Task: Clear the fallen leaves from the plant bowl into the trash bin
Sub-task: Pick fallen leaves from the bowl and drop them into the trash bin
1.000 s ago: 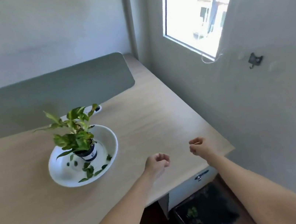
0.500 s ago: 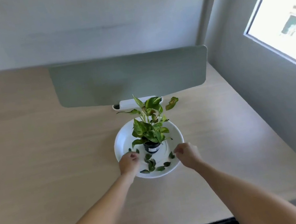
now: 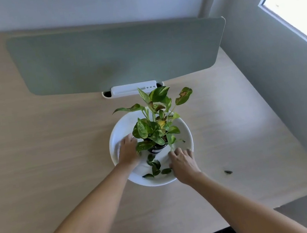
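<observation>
A white plant bowl (image 3: 187, 131) sits mid-desk with a small dark pot (image 3: 156, 150) holding a leafy green plant (image 3: 155, 125). Several dark fallen leaves (image 3: 154, 167) lie on the bowl's near floor. My left hand (image 3: 128, 150) reaches palm down into the bowl's left side, beside the pot; its fingertips are partly hidden by foliage. My right hand (image 3: 183, 162) rests over the bowl's near right side, fingers spread, fingertips down next to the leaves. The trash bin is out of view.
One stray dark leaf (image 3: 227, 172) lies on the wooden desk (image 3: 53, 152) right of the bowl. A grey-green divider panel (image 3: 119, 55) with a white clamp (image 3: 133, 89) stands behind the bowl. Wall and window are close on the right.
The view swung left from the desk's right edge and the bin to the bowl. Both hands moved from the desk edge into the bowl; the left hand has gone deeper beside the pot.
</observation>
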Available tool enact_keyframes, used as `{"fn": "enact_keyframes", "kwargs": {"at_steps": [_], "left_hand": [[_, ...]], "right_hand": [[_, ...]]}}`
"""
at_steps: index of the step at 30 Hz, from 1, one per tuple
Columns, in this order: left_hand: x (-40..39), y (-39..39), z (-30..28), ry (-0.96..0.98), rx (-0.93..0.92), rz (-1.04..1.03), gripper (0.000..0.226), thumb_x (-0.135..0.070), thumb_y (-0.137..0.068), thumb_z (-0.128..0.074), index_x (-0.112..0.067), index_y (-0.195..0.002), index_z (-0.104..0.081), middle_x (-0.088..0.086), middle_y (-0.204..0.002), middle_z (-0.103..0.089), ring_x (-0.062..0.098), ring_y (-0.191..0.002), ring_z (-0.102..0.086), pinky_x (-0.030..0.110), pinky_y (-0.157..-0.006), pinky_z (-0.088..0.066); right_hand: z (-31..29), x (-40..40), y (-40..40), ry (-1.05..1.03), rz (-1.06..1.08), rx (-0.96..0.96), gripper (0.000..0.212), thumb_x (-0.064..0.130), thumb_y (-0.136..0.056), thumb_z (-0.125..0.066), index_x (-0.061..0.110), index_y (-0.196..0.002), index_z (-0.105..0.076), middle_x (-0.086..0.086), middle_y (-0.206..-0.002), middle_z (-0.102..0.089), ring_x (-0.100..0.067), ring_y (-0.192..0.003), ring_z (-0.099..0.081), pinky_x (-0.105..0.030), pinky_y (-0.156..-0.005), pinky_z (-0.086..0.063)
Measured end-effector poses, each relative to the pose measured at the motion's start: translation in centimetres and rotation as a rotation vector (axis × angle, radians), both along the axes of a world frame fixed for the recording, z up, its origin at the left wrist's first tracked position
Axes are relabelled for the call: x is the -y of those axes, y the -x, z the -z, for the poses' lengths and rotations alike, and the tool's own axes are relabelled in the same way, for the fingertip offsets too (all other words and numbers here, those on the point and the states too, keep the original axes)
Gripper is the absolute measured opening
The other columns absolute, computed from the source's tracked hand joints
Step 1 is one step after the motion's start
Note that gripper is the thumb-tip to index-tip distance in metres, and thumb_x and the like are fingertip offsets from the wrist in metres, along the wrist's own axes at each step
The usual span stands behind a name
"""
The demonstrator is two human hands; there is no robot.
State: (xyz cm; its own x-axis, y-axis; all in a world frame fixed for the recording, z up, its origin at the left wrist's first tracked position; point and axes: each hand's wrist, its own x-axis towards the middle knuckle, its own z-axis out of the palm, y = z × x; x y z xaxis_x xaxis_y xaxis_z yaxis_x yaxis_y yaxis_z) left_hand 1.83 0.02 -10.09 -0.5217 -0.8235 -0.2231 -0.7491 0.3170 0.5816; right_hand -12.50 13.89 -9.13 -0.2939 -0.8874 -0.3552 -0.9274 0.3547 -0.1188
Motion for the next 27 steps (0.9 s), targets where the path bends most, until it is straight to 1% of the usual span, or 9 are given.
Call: {"fn": "enact_keyframes", "kwargs": {"at_steps": [3, 5, 10, 14, 16, 18, 23, 25, 27], "left_hand": [[-1.2, -0.6, 0.0, 0.006, 0.001, -0.040, 0.029, -0.005, -0.088, -0.042, -0.010, -0.113, -0.056, 0.007, -0.127, -0.044, 0.027, -0.121, -0.038, 0.033, -0.097, -0.039], [-2.1, -1.1, 0.1, 0.047, 0.091, -0.013, 0.036, -0.005, -0.090, -0.042, -0.012, -0.123, -0.053, 0.007, -0.133, -0.040, 0.026, -0.120, -0.038, 0.030, -0.097, -0.038], [-4.8, -2.0, -0.5, 0.057, 0.284, 0.108, 0.040, -0.001, -0.087, -0.045, -0.006, -0.125, -0.053, 0.012, -0.130, -0.044, 0.028, -0.114, -0.048, 0.035, -0.099, -0.046], [-5.6, -1.8, -2.1, -0.070, 0.338, 0.153, 0.026, -0.002, -0.089, -0.043, 0.000, -0.104, -0.064, 0.015, -0.111, -0.058, 0.030, -0.097, -0.061, 0.034, -0.083, -0.051], [-4.8, -1.9, -2.4, -0.119, 0.286, 0.110, 0.027, -0.001, -0.088, -0.041, 0.000, -0.096, -0.067, 0.014, -0.104, -0.063, 0.030, -0.097, -0.063, 0.032, -0.081, -0.050], [-3.6, -2.0, -2.6, -0.126, 0.233, 0.067, 0.033, -0.003, -0.089, -0.040, -0.004, -0.108, -0.067, 0.013, -0.116, -0.062, 0.029, -0.109, -0.060, 0.032, -0.093, -0.049], [-3.3, -1.1, -1.0, -0.044, 0.336, 0.128, 0.037, -0.029, -0.093, -0.043, -0.012, -0.124, -0.056, 0.015, -0.124, -0.055, 0.035, -0.122, -0.043, 0.035, -0.099, -0.038], [-4.5, -0.2, -0.2, -0.034, 0.379, 0.099, 0.053, -0.056, -0.082, -0.051, -0.019, -0.121, -0.052, 0.010, -0.125, -0.051, 0.035, -0.124, -0.040, 0.041, -0.099, -0.039], [-6.0, 0.3, -0.1, 0.012, 0.409, 0.045, 0.065, -0.065, -0.066, -0.063, -0.025, -0.114, -0.050, 0.008, -0.121, -0.044, 0.034, -0.118, -0.040, 0.042, -0.090, -0.045]], "right_hand": [[0.1, -0.4, -0.7, 0.075, -0.042, 0.156, 0.027, 0.009, -0.091, -0.045, 0.012, -0.115, -0.057, -0.010, -0.110, -0.057, -0.032, -0.103, -0.058, -0.039, -0.091, -0.046], [0.2, -0.3, -1.3, 0.124, -0.084, 0.219, 0.031, 0.004, -0.091, -0.045, 0.012, -0.119, -0.056, -0.011, -0.114, -0.055, -0.030, -0.105, -0.057, -0.039, -0.084, -0.052], [0.2, 1.5, -2.7, 0.209, -0.281, 0.210, 0.047, -0.004, -0.084, -0.046, 0.011, -0.129, -0.049, -0.011, -0.140, -0.045, -0.030, -0.123, -0.047, -0.040, -0.090, -0.054], [0.2, 2.3, -3.0, 0.153, -0.349, 0.158, 0.051, 0.003, -0.086, -0.046, 0.011, -0.136, -0.045, -0.010, -0.146, -0.041, -0.031, -0.134, -0.034, -0.045, -0.100, -0.046], [0.2, 2.0, -2.5, 0.117, -0.348, 0.148, 0.044, 0.004, -0.087, -0.046, 0.011, -0.130, -0.051, -0.009, -0.141, -0.045, -0.031, -0.129, -0.039, -0.043, -0.100, -0.046], [0.0, 1.4, -1.6, 0.090, -0.360, 0.159, 0.041, 0.000, -0.086, -0.045, 0.010, -0.123, -0.058, -0.009, -0.128, -0.054, -0.030, -0.116, -0.048, -0.040, -0.096, -0.049], [-1.3, -0.3, 1.0, 0.068, -0.264, 0.255, 0.048, -0.010, -0.080, -0.044, 0.012, -0.116, -0.067, -0.009, -0.115, -0.065, -0.033, -0.099, -0.063, -0.042, -0.088, -0.053], [-1.6, -0.4, 1.8, 0.091, -0.202, 0.205, 0.047, -0.008, -0.082, -0.044, 0.014, -0.118, -0.065, -0.010, -0.116, -0.064, -0.033, -0.102, -0.061, -0.042, -0.093, -0.049], [-1.5, -0.3, 1.9, 0.063, -0.162, 0.141, 0.040, -0.002, -0.085, -0.044, 0.014, -0.117, -0.063, -0.011, -0.115, -0.062, -0.033, -0.104, -0.059, -0.039, -0.095, -0.045]]}}
